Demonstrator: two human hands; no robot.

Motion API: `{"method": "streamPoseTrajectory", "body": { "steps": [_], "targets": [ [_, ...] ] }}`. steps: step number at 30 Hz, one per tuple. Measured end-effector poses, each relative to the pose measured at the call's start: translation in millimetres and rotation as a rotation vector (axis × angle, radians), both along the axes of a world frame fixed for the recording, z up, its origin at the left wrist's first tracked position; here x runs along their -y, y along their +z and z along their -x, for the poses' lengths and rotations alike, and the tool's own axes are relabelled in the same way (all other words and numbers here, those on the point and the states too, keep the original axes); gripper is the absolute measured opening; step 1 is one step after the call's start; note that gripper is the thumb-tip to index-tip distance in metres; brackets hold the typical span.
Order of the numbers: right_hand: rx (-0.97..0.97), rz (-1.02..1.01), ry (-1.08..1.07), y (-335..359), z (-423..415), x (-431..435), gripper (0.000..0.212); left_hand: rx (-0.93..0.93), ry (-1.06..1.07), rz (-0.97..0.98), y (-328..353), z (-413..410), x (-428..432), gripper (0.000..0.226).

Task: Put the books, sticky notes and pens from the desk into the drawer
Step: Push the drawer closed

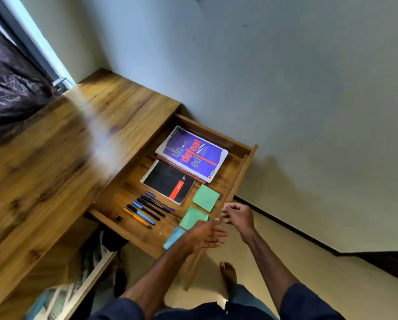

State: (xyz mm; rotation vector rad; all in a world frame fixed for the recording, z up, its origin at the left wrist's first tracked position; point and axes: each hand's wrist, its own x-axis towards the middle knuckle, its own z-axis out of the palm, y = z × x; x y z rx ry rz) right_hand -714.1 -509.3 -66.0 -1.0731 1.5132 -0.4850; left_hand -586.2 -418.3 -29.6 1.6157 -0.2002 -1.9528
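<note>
Books [191, 155], pens [144, 209] and sticky notes [206, 197] all lie inside the open drawer [124, 195]. None show on the desk [54, 158]. Left hand [208, 239] is flat and open by the drawer's front. Right hand [238, 215] is loosely bent and holds nothing. Maybe only shutting is left.

- desk [54, 158]: one, wooden.
- drawer [240, 168]: one.
- books: three showing. These are one purple-covered book [193, 153], one reddish book [180, 168] under it with only its edge in view, and one black spiral notebook [169, 182]. Whether more lie in the stack cannot be told.
- sticky-note pads: three, namely two green [206, 197] [193, 217] and one blue [173, 237].
- pens [137, 218]: six by best count, with one orange and the rest black, blue or purple.
- small black object [119, 218]: one.
- hands: two, the left hand [208, 236] and the right hand [237, 214].
- bare foot [228, 271]: one.
</note>
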Motion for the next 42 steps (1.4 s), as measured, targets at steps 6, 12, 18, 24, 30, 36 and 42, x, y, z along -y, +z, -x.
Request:
{"method": "streamPoseTrajectory", "body": {
  "steps": [6,12,18,24,30,36,42],
  "targets": [
    [0.183,-0.308,-0.101,-11.6,62.0,64.7,0.032,-0.511,0.552,-0.150,-30.1,79.7,49.2,0.095],
    [0.385,-0.608,-0.053,-11.7,60.0,104.8,0.079,-0.475,1.475,-0.100,-20.8,105.3,87.9,0.099],
    [0.474,-0.663,-0.014,1.7,15.8,116.7,0.090,-0.633,1.705,-0.089,-20.0,87.4,94.9,0.108],
    [0.523,-0.727,-0.002,2.5,-12.1,128.7,0.100,-0.629,1.760,-0.061,-17.9,58.0,99.0,0.111],
    [0.517,-0.696,0.055,3.4,-71.6,122.2,0.102,-0.662,1.782,0.037,-19.4,10.6,96.2,0.116],
    [0.524,-0.669,0.043,2.5,-155.2,121.8,0.105,-0.675,1.815,0.100,-19.1,-60.9,101.0,0.116],
    [0.539,-0.699,-0.016,5.1,-241.2,124.4,0.111,-0.685,1.792,0.139,-24.3,-149.4,102.6,0.132]
  ]
}}
